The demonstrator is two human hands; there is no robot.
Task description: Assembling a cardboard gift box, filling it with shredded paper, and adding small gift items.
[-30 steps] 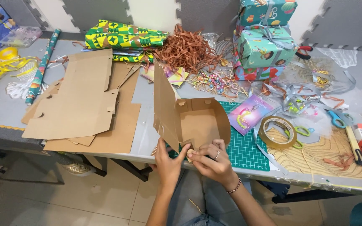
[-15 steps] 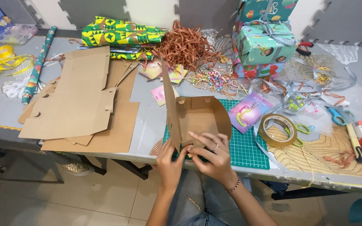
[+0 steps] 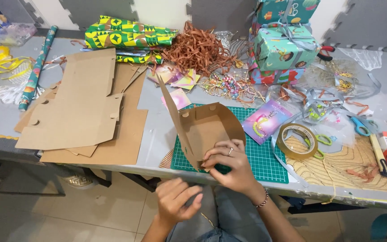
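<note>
While seen from above, worktop (image 3: 5, 121): grey, crowded with craft supplies.
Flat cardboard (image 3: 81, 112): stacked at left, lying flat.
Left hand (image 3: 175, 201): off the box, below the worktop edge, fingers loosely curled, holding nothing.
Cardboard box (image 3: 204, 130): half-folded, standing on the green cutting mat (image 3: 265, 161).
Right hand (image 3: 229, 168): pinching the box's near lower edge.
Tape roll (image 3: 297, 140): just right of the mat.

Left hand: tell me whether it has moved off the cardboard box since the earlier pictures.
Yes. The left hand has dropped away from the cardboard box, below the table edge; the right hand holds the box.
</note>
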